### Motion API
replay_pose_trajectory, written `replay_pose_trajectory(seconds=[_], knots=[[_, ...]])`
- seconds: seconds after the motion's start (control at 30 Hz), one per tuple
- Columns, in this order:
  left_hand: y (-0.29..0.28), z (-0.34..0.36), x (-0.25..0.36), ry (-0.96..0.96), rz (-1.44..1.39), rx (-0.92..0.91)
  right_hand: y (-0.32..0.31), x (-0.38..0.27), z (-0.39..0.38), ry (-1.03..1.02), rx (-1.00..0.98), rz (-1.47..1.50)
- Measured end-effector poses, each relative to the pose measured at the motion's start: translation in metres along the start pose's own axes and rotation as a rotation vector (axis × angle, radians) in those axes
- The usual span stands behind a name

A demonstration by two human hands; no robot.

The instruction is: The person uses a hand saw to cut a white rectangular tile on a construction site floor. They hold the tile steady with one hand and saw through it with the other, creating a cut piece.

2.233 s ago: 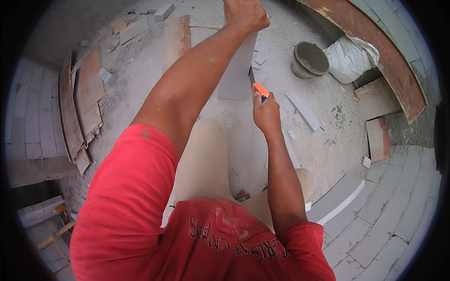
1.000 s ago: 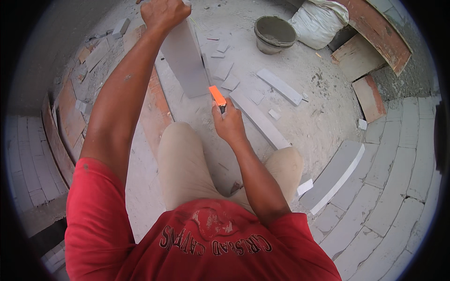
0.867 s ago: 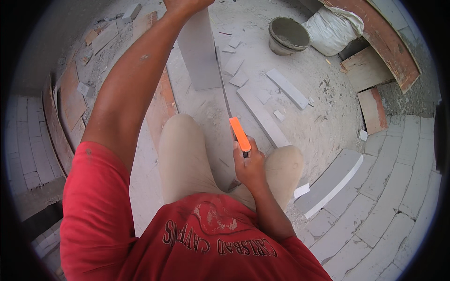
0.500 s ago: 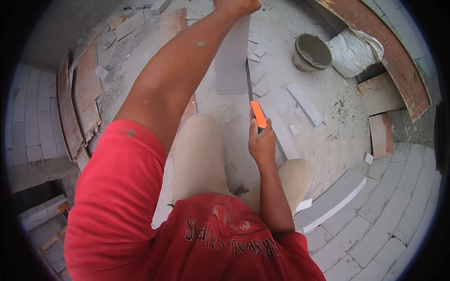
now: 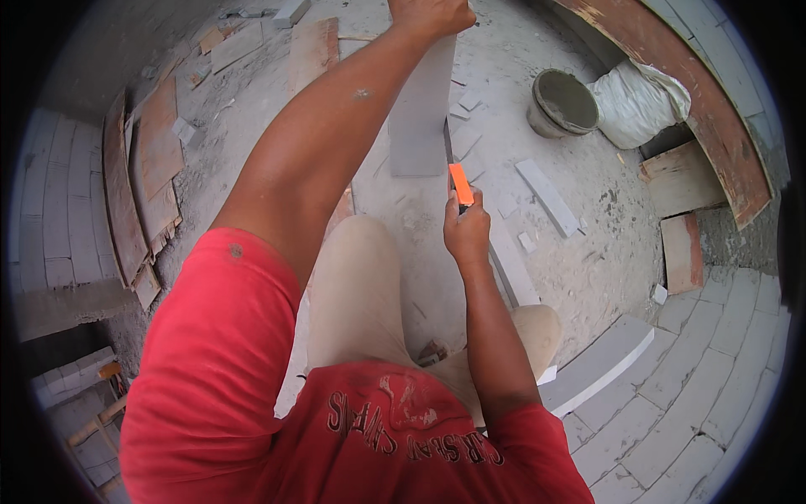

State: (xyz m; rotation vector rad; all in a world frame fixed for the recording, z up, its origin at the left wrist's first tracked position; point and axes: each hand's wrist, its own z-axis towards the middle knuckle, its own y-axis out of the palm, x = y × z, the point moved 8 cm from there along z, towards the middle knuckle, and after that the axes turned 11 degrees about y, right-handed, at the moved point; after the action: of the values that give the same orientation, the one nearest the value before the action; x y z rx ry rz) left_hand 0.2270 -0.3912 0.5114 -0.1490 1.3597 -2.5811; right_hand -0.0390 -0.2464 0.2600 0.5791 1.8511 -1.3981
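Observation:
My right hand [image 5: 466,233] is closed around the orange handle of a hand saw [image 5: 458,182]. Its dark blade runs away from me, against the right edge of a long grey concrete block [image 5: 419,139]. Far up at the frame's top edge, my left hand [image 5: 431,17] grips the block's far part, its fingers curled and partly cut off by the frame. My left arm crosses over the block's left side and hides some of it. Just right of the saw, a narrow grey strip of block [image 5: 510,265] lies by my right knee.
Block offcuts, including a longer piece [image 5: 546,197], litter the dusty floor at right. Beyond them stand a bucket of grey mix [image 5: 564,101] and a white sack [image 5: 642,102]. Wooden boards [image 5: 159,139] lean at left. Another grey block [image 5: 598,361] rests by the block wall at lower right.
My right hand has pushed the saw forward along the block's edge, and less of the blade shows. My left hand stays on the block. The whole view has shifted slightly.

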Motion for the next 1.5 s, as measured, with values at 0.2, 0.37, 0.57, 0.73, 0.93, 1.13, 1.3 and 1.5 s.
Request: replay_pose_trajectory(seconds=[0.2,0.37,0.57,0.73,0.93,1.13,1.3,1.5], knots=[[-0.003,-0.013,0.001,0.028,-0.002,0.093,-0.007,0.036,-0.087,0.14,-0.104,0.066],[-0.004,-0.013,-0.003,-0.006,0.005,-0.003,-0.077,0.017,-0.172,-0.088,-0.003,0.107],[0.0,0.003,0.006,-0.019,0.002,0.0,-0.04,-0.019,-0.06,0.162,-0.074,-0.061],[0.006,0.004,-0.003,0.011,0.01,0.018,-0.083,0.025,-0.172,0.087,-0.077,0.054],[-0.004,0.007,0.007,0.021,0.043,0.04,-0.043,-0.022,-0.043,0.156,-0.103,-0.064],[0.017,0.013,-0.018,-0.021,-0.006,-0.015,-0.032,-0.004,-0.074,0.141,-0.123,0.013],[0.025,0.011,-0.014,-0.016,-0.063,0.001,-0.09,0.011,-0.178,-0.044,-0.013,0.175],[-0.006,-0.002,0.013,0.052,0.031,0.129,-0.018,-0.012,0.013,0.119,-0.076,-0.005]])
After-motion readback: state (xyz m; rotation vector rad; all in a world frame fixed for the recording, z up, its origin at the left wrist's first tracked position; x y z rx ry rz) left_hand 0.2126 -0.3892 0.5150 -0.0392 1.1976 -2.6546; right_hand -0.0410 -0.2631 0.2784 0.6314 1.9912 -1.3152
